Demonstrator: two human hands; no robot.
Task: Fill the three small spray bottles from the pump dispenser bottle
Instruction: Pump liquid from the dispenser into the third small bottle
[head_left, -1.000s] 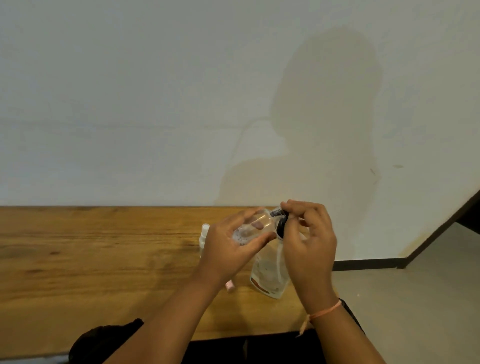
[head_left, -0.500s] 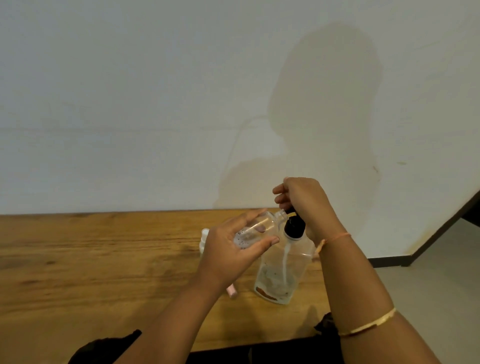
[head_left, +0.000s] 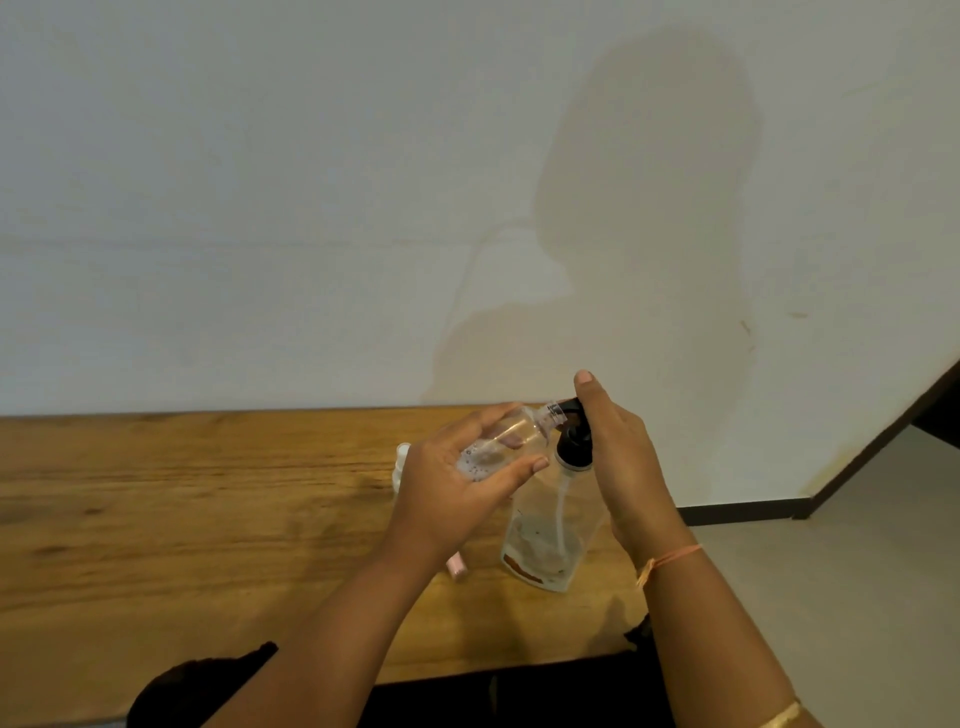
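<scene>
Left hand (head_left: 452, 488) same round spray bottle (head_left: 514, 431); right hand (head_left: 618, 457) now flat against pump (head_left: 574, 447)

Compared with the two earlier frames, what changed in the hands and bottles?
The right hand opened from a curled grip over the pump head to straighter fingers, palm side against it. Unchanged: the left hand holds the small spray bottle tilted, mouth at the nozzle; the pump dispenser bottle stands on the table.
</scene>
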